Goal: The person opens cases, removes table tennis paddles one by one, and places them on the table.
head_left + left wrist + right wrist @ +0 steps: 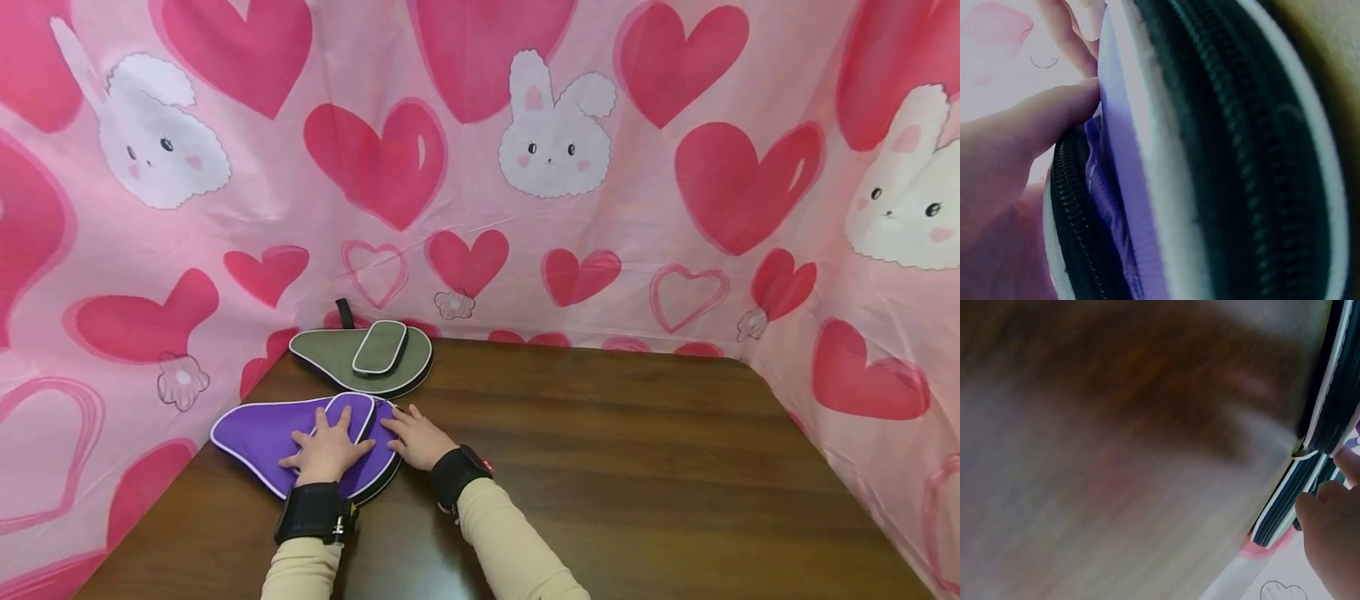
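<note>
A purple paddle-shaped zip case [258, 429] with white piping lies on the table, its narrow end to the left. My left hand [327, 454] rests on top of it with fingers spread, partly over the small raised pocket [358, 407]. In the left wrist view, the thumb [1054, 112] touches the purple fabric beside the black zipper [1235, 125]. My right hand [422, 440] lies at the wide right end of the case, fingers extended onto its upper right edge. The right wrist view shows this hand [1338, 531] beside the zippered sides.
Behind the purple case lies a similar olive-green case [318, 346] with a front pocket and a black strap [344, 313]. The brown wooden table [637, 467] extends to the right. A pink curtain [480, 217] with hearts and rabbits surrounds the table's back and sides.
</note>
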A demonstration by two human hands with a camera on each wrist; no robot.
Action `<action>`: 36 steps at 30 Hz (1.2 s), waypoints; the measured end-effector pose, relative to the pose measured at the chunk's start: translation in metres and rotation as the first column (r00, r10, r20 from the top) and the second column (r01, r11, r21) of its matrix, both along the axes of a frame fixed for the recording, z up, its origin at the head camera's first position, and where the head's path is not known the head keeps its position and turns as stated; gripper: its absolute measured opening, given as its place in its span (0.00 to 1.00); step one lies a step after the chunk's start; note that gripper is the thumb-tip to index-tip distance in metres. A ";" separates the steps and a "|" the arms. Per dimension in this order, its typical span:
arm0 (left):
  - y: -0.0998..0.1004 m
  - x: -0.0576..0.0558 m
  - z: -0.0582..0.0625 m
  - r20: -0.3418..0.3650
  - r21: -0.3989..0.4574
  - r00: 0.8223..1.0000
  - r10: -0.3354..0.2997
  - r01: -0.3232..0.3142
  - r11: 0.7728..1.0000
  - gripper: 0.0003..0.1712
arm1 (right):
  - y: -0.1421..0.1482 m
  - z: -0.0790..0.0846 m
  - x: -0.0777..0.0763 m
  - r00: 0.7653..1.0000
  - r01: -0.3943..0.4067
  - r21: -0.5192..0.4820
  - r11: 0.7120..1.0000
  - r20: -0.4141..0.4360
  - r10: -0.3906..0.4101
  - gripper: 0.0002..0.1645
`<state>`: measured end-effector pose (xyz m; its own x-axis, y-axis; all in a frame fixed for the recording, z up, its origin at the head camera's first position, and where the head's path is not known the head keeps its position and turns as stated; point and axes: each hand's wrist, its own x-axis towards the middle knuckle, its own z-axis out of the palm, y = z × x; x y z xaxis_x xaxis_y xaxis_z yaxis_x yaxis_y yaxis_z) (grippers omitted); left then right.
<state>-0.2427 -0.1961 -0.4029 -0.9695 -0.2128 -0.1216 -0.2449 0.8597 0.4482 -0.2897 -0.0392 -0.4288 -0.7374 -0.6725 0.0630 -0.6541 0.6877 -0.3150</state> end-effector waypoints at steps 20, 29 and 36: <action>0.048 0.013 0.004 -0.028 -0.099 0.999 -0.046 0.043 0.994 0.48 | 0.052 0.003 -0.010 0.985 0.004 -0.014 1.000 0.172 -0.002 0.27; 0.074 0.015 0.001 -0.044 -0.164 0.995 -0.093 0.084 0.983 0.47 | 0.085 0.002 -0.012 0.977 0.001 -0.030 1.000 0.213 0.005 0.27; 0.106 0.011 0.000 -0.064 -0.235 0.987 -0.147 0.128 0.964 0.45 | 0.124 0.004 -0.009 0.975 0.017 -0.063 0.998 0.224 -0.003 0.27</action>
<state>-0.2316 -0.0901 -0.4030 -0.9959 -0.0901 -0.0060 -0.0888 0.9646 0.2482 -0.2989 0.0850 -0.4251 -0.7443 -0.6650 -0.0615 -0.5553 0.6674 -0.4962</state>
